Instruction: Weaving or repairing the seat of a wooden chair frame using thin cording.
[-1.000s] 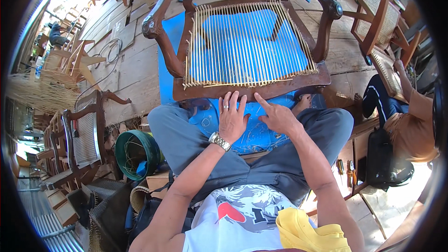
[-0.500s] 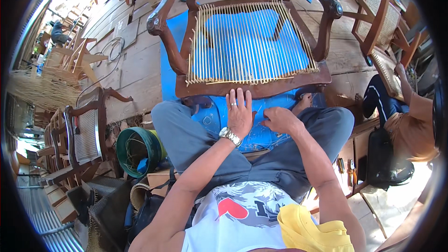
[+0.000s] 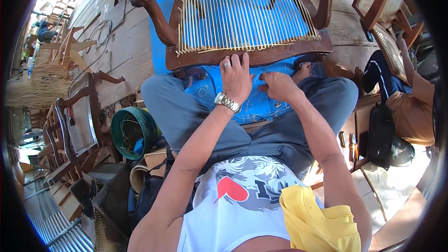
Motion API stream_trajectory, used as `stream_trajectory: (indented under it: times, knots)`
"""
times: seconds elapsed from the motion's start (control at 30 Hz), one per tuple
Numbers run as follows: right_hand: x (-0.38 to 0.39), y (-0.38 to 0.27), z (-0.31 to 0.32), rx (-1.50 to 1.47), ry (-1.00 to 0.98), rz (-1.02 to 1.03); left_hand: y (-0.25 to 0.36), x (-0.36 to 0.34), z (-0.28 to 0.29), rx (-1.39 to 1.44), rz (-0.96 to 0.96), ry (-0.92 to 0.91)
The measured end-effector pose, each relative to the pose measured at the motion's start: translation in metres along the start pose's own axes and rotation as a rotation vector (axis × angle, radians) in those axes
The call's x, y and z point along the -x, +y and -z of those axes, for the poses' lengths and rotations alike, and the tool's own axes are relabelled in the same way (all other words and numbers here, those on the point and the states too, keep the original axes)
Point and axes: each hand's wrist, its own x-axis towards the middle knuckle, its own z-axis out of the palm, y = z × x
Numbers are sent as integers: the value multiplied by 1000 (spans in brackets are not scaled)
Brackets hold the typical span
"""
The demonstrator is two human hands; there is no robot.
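A dark wooden armchair (image 3: pixel 298 49) stands in front of me, its seat frame strung with pale parallel strands of cane (image 3: pixel 242 14). My left hand (image 3: pixel 237 79), with a ring and a wristwatch, lies against the front rail, its fingers stretched out with the tips on the wood. Just right of it and below the rail is my right hand (image 3: pixel 281 87), fingers curled in. Whatever that hand may hold is too small or hidden. Beneath both hands a blue sheet (image 3: pixel 200 86) carries thin loose bits of cane.
A green bucket (image 3: pixel 135 133) with cane scraps stands by my left knee. Further left are other chairs (image 3: pixel 84 112) and a bundle of cane strands (image 3: pixel 37 84). At right, another person (image 3: pixel 408 116) sits beside a caned chair (image 3: pixel 385 42). Hand tools (image 3: pixel 353 145) lie near my right knee.
The view has tipped so the chair sits higher in the picture. My left hand's fingers have bent slightly on the rail, and my right hand has turned a little, its fingers still curled.
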Motion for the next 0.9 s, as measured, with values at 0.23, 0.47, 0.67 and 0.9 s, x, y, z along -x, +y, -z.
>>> stream_trajectory:
  times: [0.23,0.47,0.67,0.9]
  knots:
    - [-10,-18,12,-144,401,-26,-13,14,-13,-8,-94,193]
    - [-13,-16,7,-77,345,-8,-10,-2,-4,-74,-76,100]
    - [-9,-17,9,-105,364,-27,-1,-6,-3,-96,-23,43]
    - [-12,-18,11,-100,369,-41,-9,5,-9,-49,-53,99]
